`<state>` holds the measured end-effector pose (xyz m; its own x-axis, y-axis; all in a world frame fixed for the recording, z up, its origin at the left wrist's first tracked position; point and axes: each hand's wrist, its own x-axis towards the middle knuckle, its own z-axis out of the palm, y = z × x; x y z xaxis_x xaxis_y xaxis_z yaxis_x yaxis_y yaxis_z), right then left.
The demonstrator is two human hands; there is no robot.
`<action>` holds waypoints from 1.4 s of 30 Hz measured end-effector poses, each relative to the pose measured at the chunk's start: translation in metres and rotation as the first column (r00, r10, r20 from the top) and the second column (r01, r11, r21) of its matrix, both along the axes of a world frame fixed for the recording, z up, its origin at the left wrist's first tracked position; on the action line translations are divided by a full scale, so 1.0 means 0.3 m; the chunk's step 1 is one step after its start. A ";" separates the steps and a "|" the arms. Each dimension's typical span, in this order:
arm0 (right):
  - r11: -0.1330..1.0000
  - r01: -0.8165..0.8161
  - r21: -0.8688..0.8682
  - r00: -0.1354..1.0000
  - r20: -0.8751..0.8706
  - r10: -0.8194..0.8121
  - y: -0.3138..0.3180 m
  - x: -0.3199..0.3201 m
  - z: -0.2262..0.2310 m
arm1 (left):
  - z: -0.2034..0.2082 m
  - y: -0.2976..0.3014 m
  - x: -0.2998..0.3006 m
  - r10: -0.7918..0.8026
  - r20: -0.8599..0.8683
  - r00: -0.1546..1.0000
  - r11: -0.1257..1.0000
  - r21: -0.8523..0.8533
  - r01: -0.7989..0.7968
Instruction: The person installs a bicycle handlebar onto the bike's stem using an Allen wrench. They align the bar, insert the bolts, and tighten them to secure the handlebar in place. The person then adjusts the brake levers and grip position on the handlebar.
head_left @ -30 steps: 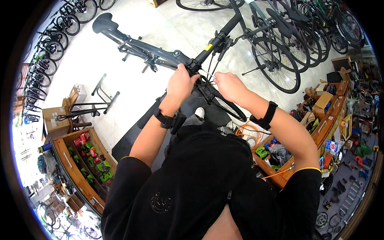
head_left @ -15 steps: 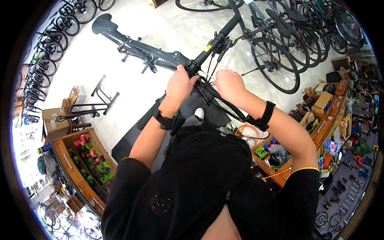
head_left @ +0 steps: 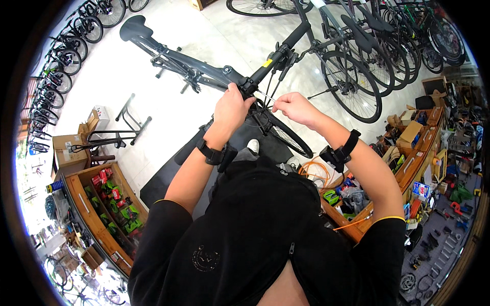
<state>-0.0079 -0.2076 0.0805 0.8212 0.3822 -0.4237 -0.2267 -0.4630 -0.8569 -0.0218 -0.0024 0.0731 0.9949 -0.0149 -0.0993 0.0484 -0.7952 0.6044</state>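
In front of me stands a dark grey bicycle (head_left: 196, 66), its saddle (head_left: 136, 29) pointing away to the far left. Its black handlebar (head_left: 264, 70) runs up to the right. My left hand (head_left: 230, 111) is closed around the handlebar by the stem (head_left: 248, 85), thumb toward the right. Between the fingertips of my right hand (head_left: 298, 108) is a thin silver hex key (head_left: 266, 96), reaching to the stem's front. Its tip at the stem is too small to make out. Below both hands is the front wheel (head_left: 291, 135).
Several parked bikes (head_left: 352, 86) crowd the right, close to the handlebar's end. A wooden workbench (head_left: 408, 171) holds boxes and tools at my right. At left are an open wooden drawer (head_left: 84, 204), a cardboard box (head_left: 71, 154) and a black stand (head_left: 130, 122). A dark mat (head_left: 171, 173) lies underfoot.
My right hand has turned from a rounded fist to a flatter fingertip pinch and shifted slightly down, showing more of the hex key. The left hand stays on the handlebar.
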 end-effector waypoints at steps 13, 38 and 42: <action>0.997 -0.017 -0.073 0.913 -0.408 -0.014 0.023 -0.017 0.091 | -0.008 0.007 -0.004 0.013 0.010 1.000 1.000 -0.003 -0.013; 0.991 0.131 -0.005 0.900 -0.419 -0.121 0.030 -0.001 0.058 | 0.027 0.002 0.001 0.015 -0.082 0.996 1.000 0.008 -0.014; 0.987 -0.030 -0.157 0.990 0.133 0.051 0.020 -0.021 -0.002 | 0.023 0.002 0.001 0.015 -0.072 0.997 1.000 0.004 -0.015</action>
<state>-0.0142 -0.2016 0.0798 0.8603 0.3553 -0.3654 -0.0909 -0.5985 -0.7959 -0.0216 -0.0017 0.0799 0.9853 0.0003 -0.1707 0.1034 -0.7963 0.5959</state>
